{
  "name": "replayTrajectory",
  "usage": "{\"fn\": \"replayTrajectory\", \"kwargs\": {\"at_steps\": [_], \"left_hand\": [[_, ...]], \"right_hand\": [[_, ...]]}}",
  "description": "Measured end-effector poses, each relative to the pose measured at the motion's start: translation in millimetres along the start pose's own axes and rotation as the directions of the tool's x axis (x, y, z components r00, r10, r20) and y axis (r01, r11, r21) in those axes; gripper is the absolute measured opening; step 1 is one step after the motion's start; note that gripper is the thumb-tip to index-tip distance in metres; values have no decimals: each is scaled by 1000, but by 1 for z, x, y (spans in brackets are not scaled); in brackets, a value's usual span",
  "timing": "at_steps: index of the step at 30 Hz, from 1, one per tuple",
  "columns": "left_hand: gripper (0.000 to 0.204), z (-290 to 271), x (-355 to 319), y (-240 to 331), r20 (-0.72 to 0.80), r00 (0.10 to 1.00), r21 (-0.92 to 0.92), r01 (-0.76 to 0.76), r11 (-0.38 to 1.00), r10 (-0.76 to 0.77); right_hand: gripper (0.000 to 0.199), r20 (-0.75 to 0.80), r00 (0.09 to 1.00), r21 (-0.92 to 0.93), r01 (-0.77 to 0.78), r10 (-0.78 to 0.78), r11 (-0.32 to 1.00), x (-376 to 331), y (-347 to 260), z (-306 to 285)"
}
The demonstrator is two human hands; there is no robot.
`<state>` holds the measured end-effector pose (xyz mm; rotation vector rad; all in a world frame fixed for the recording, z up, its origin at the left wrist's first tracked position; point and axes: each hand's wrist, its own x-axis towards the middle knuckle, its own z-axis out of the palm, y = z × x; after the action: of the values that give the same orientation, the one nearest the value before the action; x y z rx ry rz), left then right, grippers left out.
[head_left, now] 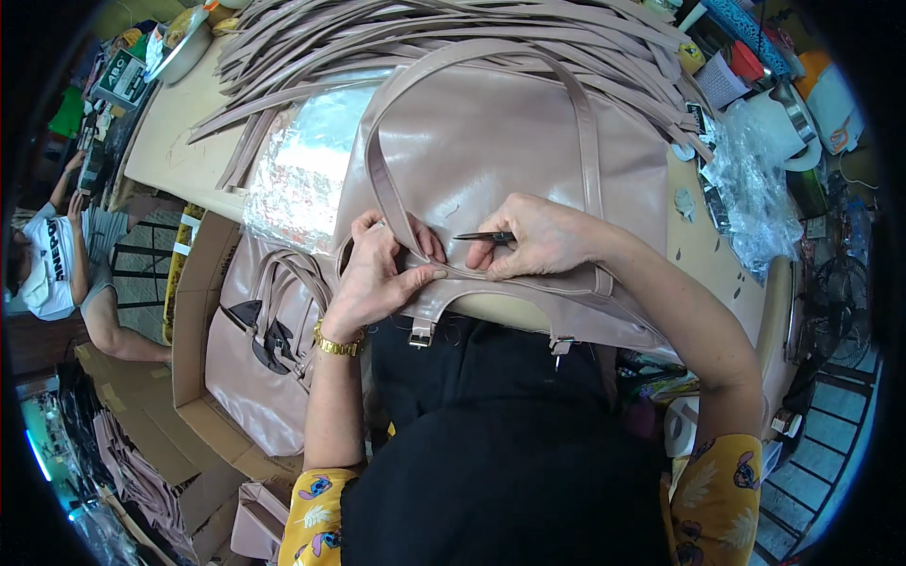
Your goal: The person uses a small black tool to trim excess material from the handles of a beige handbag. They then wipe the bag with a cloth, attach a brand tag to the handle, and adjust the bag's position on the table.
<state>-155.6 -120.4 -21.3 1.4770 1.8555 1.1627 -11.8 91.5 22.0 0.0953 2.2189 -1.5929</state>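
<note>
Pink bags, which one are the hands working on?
The bag lying flat on the table, under both hands; the other bag sits untouched in the cardboard box.

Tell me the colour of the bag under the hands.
The handbag is a dusty pinkish-beige with a smooth sheen, shown best in the head view.

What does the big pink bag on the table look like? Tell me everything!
The dusty-pink, smooth leather-look handbag lies flat on the beige worktable, its long looped handle stretching away from the person. Metal buckles hang off its near edge. The left hand pinches the near rim and strap; the right hand rests on it, holding small dark snips. Loose pink straps pile up behind it.
</note>
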Motion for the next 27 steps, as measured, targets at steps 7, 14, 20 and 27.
{"fn": "replayTrajectory", "kwargs": {"at_steps": [7, 14, 20, 27], "left_hand": [[30, 3, -1, -5, -99, 994, 90, -28, 996, 37], [28, 10, -4, -9, -235, 969, -89, 55, 995, -75], [30, 12, -3, -10, -265, 962, -107, 41, 993, -68], [31, 11, -3, -15, -233, 971, -73, 46, 996, -62]], "right_hand": [[23, -165, 984, -67, 53, -64, 996, 16, -1, 14], [23, -218, 975, 94, 69, -47, 993, 30, 9, 22], [15, -152, 988, 169, 62, -37, 984, 35, 7, 18], [14, -121, 991, 145, 81, -64, 986, 39, 13, 15]]}}
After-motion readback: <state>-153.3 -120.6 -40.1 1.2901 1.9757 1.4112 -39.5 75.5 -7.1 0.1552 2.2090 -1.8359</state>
